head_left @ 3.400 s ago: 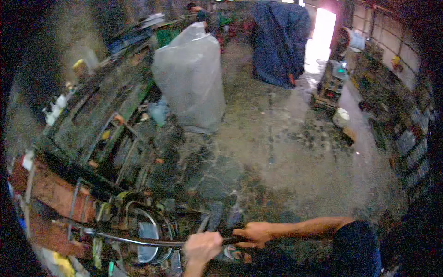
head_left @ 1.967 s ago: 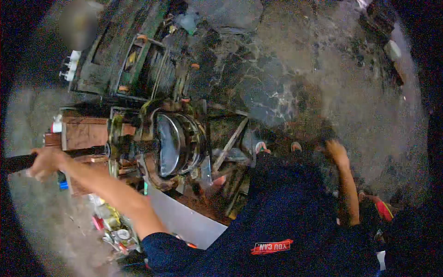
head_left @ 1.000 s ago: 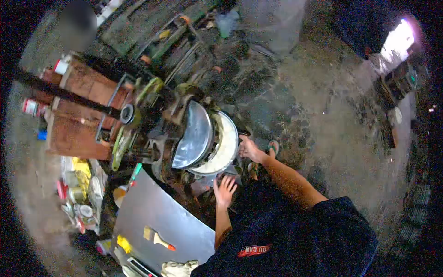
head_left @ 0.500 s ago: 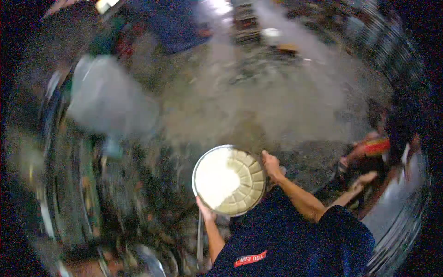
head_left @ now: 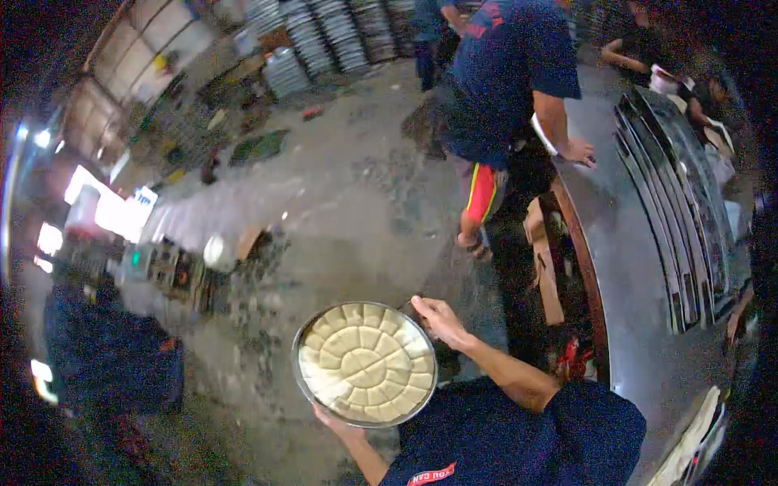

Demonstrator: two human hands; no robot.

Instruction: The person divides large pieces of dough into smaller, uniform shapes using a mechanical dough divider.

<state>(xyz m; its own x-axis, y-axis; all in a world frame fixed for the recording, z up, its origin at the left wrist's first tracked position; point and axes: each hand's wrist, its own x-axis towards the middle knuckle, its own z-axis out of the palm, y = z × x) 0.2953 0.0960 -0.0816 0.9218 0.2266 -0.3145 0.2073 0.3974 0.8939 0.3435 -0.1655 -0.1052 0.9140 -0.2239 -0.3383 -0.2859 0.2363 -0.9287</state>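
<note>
A round metal pan (head_left: 297, 362) is held out in front of my body. Pale dough pieces (head_left: 366, 363) lie in it in rings, pressed close together, with a whiter, brightly lit patch on the left side. My left hand (head_left: 336, 424) holds the pan's lower edge, its fingers mostly hidden underneath. At the upper right, my right hand (head_left: 438, 319) is closed at the rim, around a small dark part that I cannot make out clearly.
To the right runs a metal-topped table (head_left: 604, 212) with a stack of trays (head_left: 673, 211) on it. Ahead, a person in a dark shirt (head_left: 515, 73) leans a hand on that table. Cardboard (head_left: 547, 267) sits below it. Tall stacks (head_left: 320, 36) stand at the back.
My view has swung round from a blurred scene; the table, trays and person now show clearly ahead and right. The pan stays in both hands, and the strong glare on it has shrunk.
</note>
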